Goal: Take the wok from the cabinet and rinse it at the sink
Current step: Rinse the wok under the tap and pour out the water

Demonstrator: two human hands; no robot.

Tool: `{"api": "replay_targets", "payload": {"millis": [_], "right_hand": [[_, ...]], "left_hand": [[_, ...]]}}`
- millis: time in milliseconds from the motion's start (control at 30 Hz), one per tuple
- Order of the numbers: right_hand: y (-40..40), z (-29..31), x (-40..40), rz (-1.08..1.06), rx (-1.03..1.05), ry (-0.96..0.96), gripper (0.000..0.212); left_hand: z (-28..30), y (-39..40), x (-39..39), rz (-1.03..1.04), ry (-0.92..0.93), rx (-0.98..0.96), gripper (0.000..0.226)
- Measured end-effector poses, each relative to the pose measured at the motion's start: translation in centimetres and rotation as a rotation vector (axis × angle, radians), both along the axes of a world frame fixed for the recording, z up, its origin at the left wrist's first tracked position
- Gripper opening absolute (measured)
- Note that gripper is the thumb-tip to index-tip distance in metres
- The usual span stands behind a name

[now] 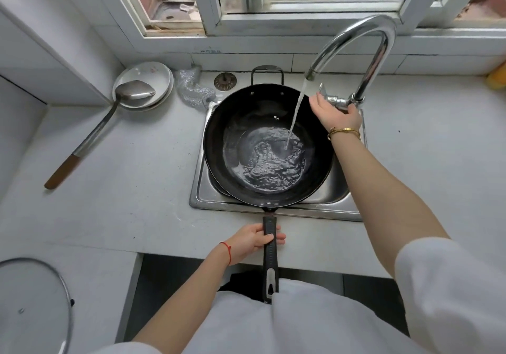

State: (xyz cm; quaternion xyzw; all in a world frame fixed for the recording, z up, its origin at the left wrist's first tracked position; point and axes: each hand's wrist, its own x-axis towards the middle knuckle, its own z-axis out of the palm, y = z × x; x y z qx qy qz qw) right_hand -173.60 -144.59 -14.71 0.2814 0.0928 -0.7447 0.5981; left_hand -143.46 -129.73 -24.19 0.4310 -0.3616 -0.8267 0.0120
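Observation:
A large black wok rests over the steel sink, its long black handle pointing toward me. My left hand grips that handle near the wok. Water streams from the curved chrome faucet into the wok and pools in its bottom. My right hand rests on the faucet's lever at its base, fingers curled over it.
Stacked white plates with a metal ladle lie on the counter at the left. A metal scrubber and a sink strainer sit behind the sink. A glass lid is at the lower left. A window runs along the back.

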Motion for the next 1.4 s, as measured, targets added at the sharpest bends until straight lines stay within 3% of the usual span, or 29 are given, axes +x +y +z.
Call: {"api": "replay_targets", "payload": {"millis": [200, 367, 467, 567, 700, 833, 933, 1067, 1167, 1300, 1400], "right_hand": [[0.9, 0.4, -0.7, -0.088, -0.044, -0.108, 0.072], [1.4, 1.4, -0.7, -0.001, 0.070, 0.077, 0.066], [2.3, 1.9, -0.6, 0.140, 0.213, 0.363, 0.057], [4.4, 1.6, 1.0, 0.344, 0.387, 0.776, 0.035], [9.1, -0.5, 5.5, 0.530, 0.616, 1.336, 0.024], [15.3, -2.4, 10.7, 0.729, 0.685, 1.931, 0.026], [19.3, -3.4, 13.7, 1.016, 0.672, 2.180, 0.022], [23.1, -4.3, 17.1, 1.386, 0.508, 2.046, 0.020], [24.2, -4.9, 18.8, 1.476, 0.427, 1.965, 0.024], [24.3, -5.8, 20.6, 1.443, 0.494, 1.856, 0.025], [24.1, -6.3, 21.9, 1.214, 0.654, 1.525, 0.011]], "left_hand": [[0.4, -0.3, 0.2, -0.018, -0.017, 0.007, 0.036], [0.8, -0.1, 0.0, -0.010, -0.038, -0.006, 0.035], [0.9, 0.0, 0.0, -0.010, -0.053, -0.011, 0.033], [0.9, 0.0, -0.1, -0.012, -0.064, -0.018, 0.030], [1.0, 0.3, -0.4, 0.011, -0.092, -0.034, 0.030], [1.3, 0.9, -0.8, 0.096, -0.115, -0.027, 0.027], [1.3, 1.4, -1.2, 0.136, -0.143, -0.037, 0.025], [1.5, 1.8, -1.2, 0.153, -0.211, -0.066, 0.032], [1.8, 1.9, -1.4, 0.186, -0.194, -0.053, 0.025], [2.5, 2.1, -1.9, 0.279, -0.135, 0.042, 0.022], [2.5, 2.3, -2.0, 0.276, -0.132, 0.107, 0.023]]}}
